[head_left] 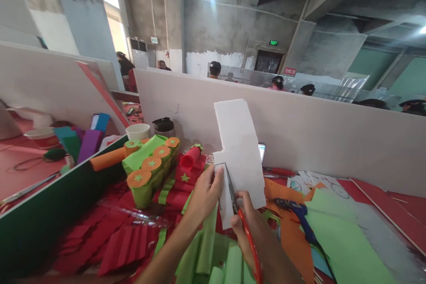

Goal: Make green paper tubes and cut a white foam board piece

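Observation:
A sheet of white paper with an uneven outline is held up in front of me. My left hand pinches its lower left edge between thumb and fingers. Drawn lines run across the paper near that thumb. My right hand grips red-handled scissors, whose blades point up and left and lie over the paper beside the left thumb. How far the blades are apart is hard to make out. Rolled green paper tubes lie below my hands.
To the left are red folded papers and green-and-orange paper cylinders with stars. A blue glue gun lies on orange and green sheets at the right. A white partition stands behind; a cup and several people are beyond my hands.

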Tool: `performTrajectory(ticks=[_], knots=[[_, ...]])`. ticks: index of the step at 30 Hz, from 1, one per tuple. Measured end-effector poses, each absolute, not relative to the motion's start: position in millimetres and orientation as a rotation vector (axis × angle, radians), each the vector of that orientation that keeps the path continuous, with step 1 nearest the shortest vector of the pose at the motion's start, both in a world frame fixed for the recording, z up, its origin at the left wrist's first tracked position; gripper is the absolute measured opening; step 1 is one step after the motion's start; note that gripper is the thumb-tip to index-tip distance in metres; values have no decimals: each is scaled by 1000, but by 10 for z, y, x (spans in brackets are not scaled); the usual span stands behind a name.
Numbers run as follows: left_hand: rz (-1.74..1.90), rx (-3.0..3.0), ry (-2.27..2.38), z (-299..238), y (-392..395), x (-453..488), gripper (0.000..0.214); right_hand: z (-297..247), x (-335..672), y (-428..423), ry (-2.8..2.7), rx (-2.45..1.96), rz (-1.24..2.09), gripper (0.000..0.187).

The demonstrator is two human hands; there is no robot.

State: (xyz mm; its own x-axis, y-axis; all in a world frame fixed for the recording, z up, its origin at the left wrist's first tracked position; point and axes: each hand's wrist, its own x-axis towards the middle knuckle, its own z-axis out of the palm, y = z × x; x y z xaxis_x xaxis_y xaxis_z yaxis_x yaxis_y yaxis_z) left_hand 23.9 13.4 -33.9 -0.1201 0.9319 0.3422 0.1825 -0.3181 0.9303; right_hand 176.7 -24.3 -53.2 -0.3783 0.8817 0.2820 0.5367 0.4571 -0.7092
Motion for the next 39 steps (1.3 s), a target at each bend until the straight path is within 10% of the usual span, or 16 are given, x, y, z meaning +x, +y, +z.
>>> performTrajectory(ticks=[39], knots=[[1481, 1463, 1185, -266, 68, 335, 29, -668, 1672, -321, -1879, -1253, 654, 49]])
